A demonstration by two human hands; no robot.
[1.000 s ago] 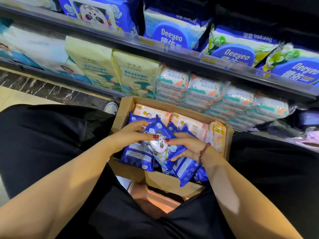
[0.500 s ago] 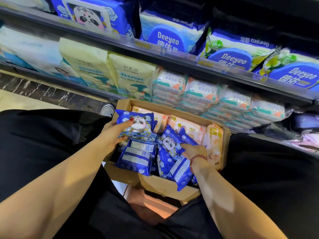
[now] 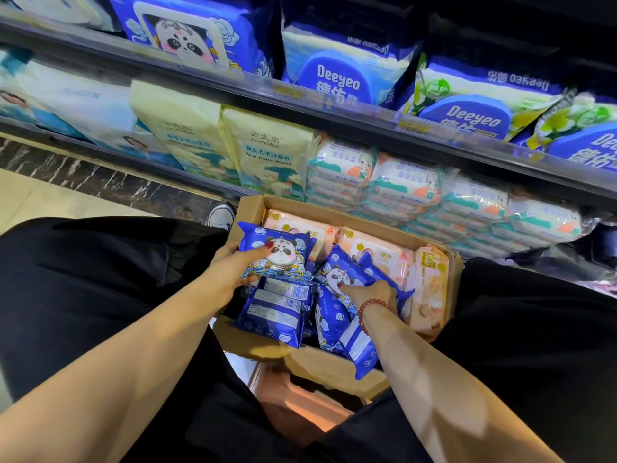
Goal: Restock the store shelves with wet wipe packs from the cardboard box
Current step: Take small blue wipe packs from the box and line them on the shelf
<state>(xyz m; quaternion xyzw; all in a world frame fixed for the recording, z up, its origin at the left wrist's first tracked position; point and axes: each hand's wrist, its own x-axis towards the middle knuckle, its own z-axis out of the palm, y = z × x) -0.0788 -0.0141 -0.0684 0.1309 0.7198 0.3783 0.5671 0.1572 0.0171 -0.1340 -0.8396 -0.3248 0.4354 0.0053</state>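
An open cardboard box (image 3: 455, 272) sits between my knees in front of the shelves. It holds several blue panda wet wipe packs and pink packs (image 3: 430, 285) along its far and right sides. My left hand (image 3: 230, 267) grips a blue panda pack (image 3: 283, 255) raised at the box's left edge, thumb on its front. My right hand (image 3: 374, 294), with a red bead bracelet, reaches into the box and its fingers curl around another blue panda pack (image 3: 337, 275). A third blue pack (image 3: 277, 309) lies back-side up below my left hand.
Two shelf levels run across the top: the lower shelf (image 3: 117, 152) holds yellow baby wipe bags (image 3: 267, 152) and stacked white packs (image 3: 467, 202); the upper shelf (image 3: 334, 108) holds large blue panda and Deeyeo bags (image 3: 337, 71). My black-clad legs flank the box. A shoe (image 3: 220, 213) shows by the box's left corner.
My left hand has lifted one blue panda pack up and left out of the pile. My right hand has slid deeper among the blue packs and taken hold of another.
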